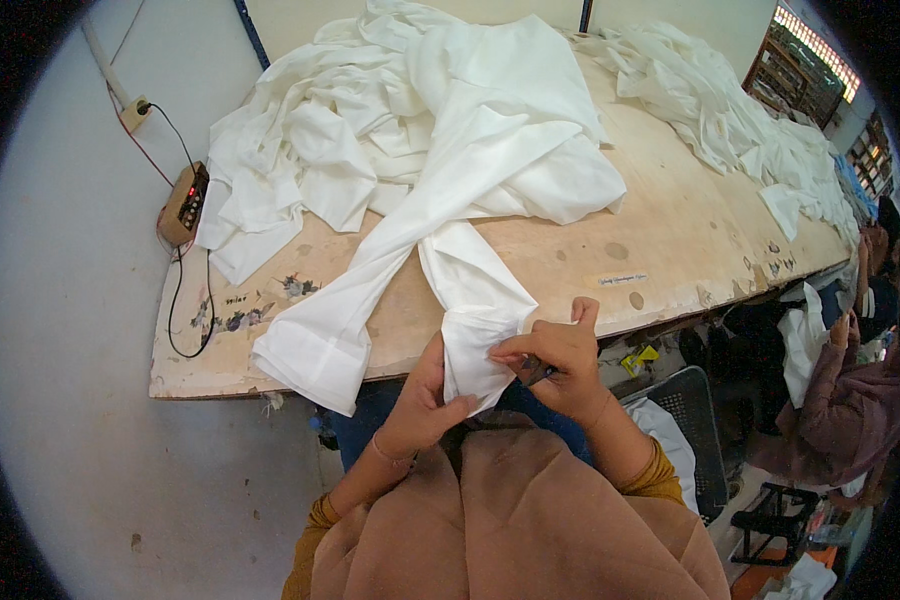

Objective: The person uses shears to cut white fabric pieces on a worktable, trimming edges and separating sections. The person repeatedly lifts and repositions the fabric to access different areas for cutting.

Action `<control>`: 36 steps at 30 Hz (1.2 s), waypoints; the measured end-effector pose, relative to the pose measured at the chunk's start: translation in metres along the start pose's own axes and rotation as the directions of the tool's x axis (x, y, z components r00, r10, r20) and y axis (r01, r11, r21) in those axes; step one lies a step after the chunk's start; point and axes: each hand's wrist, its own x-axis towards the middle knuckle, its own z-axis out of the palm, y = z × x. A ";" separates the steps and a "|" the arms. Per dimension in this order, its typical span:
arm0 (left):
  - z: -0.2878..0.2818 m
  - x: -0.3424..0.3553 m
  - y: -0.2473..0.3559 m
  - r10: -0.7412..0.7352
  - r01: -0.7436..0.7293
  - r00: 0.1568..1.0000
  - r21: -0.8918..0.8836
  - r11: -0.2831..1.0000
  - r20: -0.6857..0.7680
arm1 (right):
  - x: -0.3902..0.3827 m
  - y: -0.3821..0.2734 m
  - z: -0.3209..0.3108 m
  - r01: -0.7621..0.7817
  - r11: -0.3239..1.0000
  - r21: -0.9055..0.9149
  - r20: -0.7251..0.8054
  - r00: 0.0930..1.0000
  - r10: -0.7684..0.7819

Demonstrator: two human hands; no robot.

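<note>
A white garment (pixel 410 225) lies across the front of the wooden table, with two tube-like legs or sleeves reaching toward me. My left hand (pixel 422 402) grips the end of the right tube (pixel 476 360) from its left side, thumb on top of the cloth. At the tube's other side, my right hand (pixel 562 352) pinches the cloth between thumb and forefinger. A small dark tool (pixel 540 374), maybe thread snips, is tucked in that hand's curled fingers; its shape is partly hidden. The left tube (pixel 320 345) rests loose, its wide hem hanging over the table edge.
A heap of white cloth (pixel 320 150) covers the table's back left, another pile (pixel 710 100) the right side. A brown power box (pixel 184 205) with cables hangs at the left wall. Right of me stand a black plastic chair (pixel 695 440) and a person in a dark sleeve (pixel 840 410).
</note>
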 end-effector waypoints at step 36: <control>-0.025 0.023 -0.012 0.253 -0.119 0.964 -0.984 0.135 -0.082 | -0.041 0.011 0.084 -0.226 -0.687 0.690 0.466 0.866 0.183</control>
